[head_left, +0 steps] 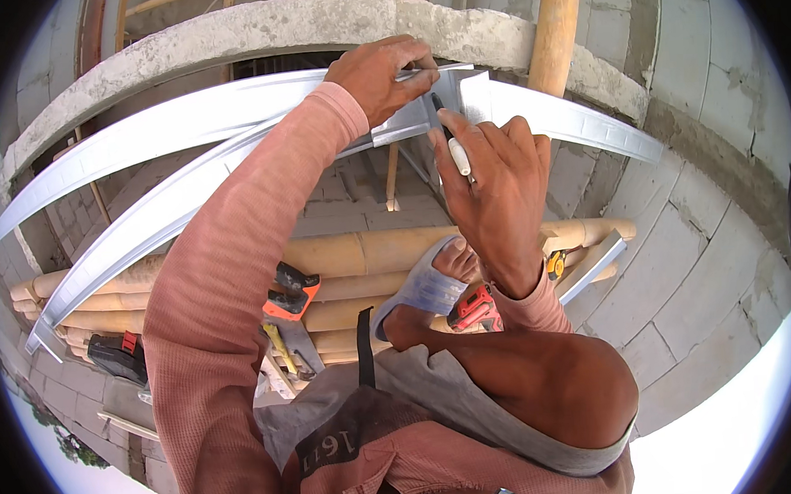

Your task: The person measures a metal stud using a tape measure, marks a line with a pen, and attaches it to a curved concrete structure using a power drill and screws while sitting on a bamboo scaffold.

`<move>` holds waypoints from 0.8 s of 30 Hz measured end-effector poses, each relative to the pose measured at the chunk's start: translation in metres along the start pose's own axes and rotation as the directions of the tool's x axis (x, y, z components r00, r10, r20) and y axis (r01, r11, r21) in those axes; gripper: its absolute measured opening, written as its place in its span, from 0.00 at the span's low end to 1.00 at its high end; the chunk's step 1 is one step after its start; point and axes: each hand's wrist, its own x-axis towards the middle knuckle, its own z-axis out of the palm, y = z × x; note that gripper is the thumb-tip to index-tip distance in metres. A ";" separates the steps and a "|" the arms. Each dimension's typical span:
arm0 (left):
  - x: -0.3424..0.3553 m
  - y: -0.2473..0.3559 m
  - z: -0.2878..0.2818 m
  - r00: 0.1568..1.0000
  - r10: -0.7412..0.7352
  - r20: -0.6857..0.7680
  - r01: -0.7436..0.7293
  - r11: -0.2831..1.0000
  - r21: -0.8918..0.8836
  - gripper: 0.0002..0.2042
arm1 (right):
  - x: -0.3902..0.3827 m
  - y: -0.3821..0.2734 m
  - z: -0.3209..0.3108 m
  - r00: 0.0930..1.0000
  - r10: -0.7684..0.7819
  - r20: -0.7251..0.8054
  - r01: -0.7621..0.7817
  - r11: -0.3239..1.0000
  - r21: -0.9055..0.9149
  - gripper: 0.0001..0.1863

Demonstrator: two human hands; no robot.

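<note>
My right hand [498, 167] grips a white marker pen [459, 156], its dark tip close to a silvery metal channel [408, 118]. I cannot tell whether the tip touches the metal. Bent over the channel's far edge, my left hand [379, 78] has its fingers curled and closed on the metal just left of the pen tip. Long silvery metal strips [143, 130] run from the channel out to the left. Another length of metal profile [575, 120] extends right from under the pen. The inner side of my left fingers is partly hidden.
Bamboo poles [343, 254] lie across below me, with my sandalled foot [424, 290] on them. A red power tool [475, 310], an orange-and-black tool [293, 291], a yellow-handled hammer [281, 349] and a yellow tape measure [556, 265] lie nearby. A concrete beam [254, 28] and an upright pole [555, 37] stand beyond.
</note>
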 end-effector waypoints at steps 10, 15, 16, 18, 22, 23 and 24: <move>0.002 -0.002 0.001 1.000 0.008 -0.005 -0.008 0.999 -0.034 0.10 | 0.016 0.000 -0.005 0.993 0.102 0.064 -0.108 0.988 0.111 0.11; 0.002 -0.003 0.001 1.000 0.011 -0.011 -0.011 0.999 -0.045 0.09 | 0.016 0.007 -0.018 0.990 0.130 0.046 -0.136 0.974 0.180 0.11; 0.002 -0.002 0.000 1.000 0.004 0.000 -0.004 0.999 -0.046 0.09 | 0.013 0.007 -0.027 0.986 0.160 0.041 -0.166 0.958 0.236 0.11; -0.001 -0.003 0.000 1.000 -0.017 0.016 0.018 0.999 -0.042 0.09 | -0.004 0.008 -0.053 0.979 0.203 -0.036 -0.157 0.846 0.509 0.12; 0.003 -0.001 0.004 1.000 0.025 0.006 -0.025 0.999 -0.027 0.11 | -0.029 0.051 -0.062 0.865 0.247 -0.438 0.161 0.689 0.707 0.16; 0.002 -0.002 0.003 1.000 0.006 0.005 -0.006 1.000 -0.019 0.11 | -0.033 0.057 -0.058 0.864 0.250 -0.438 0.162 0.685 0.710 0.16; 0.001 -0.003 0.002 1.000 0.004 0.007 -0.004 1.000 -0.014 0.11 | -0.038 0.061 -0.054 0.832 0.427 -0.354 0.047 0.582 0.812 0.16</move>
